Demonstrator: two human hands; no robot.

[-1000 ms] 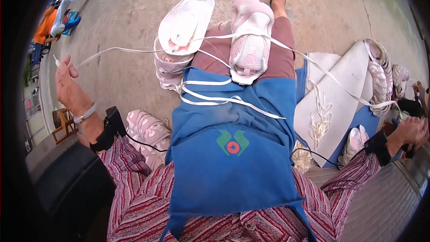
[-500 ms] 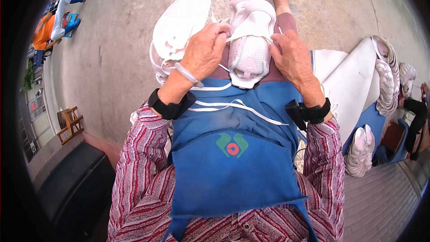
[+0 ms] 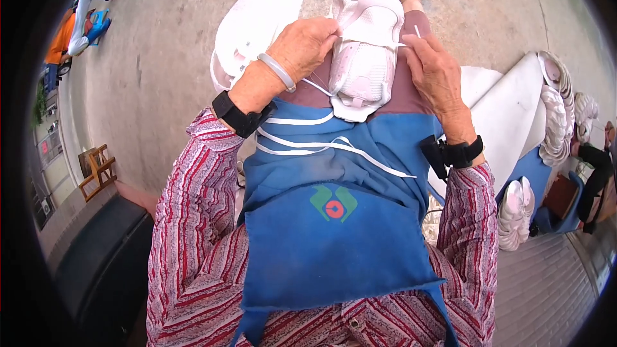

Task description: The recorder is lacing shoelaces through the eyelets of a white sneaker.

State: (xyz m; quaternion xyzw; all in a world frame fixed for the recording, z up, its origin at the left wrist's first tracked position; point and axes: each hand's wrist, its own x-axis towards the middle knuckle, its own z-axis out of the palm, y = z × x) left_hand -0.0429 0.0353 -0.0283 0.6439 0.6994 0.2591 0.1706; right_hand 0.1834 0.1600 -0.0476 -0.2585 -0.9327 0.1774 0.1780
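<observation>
A small wooden chair (image 3: pixel 96 168) stands on the concrete floor (image 3: pixel 167 58) — far right, stacked pale shoes (image 3: pixel 556 112) lie beside a white sheet (image 3: pixel 508 115).

Passage, lap: we found open apron (image 3: pixel 334 244) toward its near edge; loose white laces (image 3: pixel 321 148) crossed its middle; our hands (image 3: pixel 302 45) and two pale shoes (image 3: pixel 363 51) blocked the far edge.

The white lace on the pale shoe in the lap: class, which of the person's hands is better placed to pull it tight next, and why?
Probably the right hand: it pinches the lace tip, raised clear of the shoe. The left hand presses on the shoe's upper, steadying it.
</observation>
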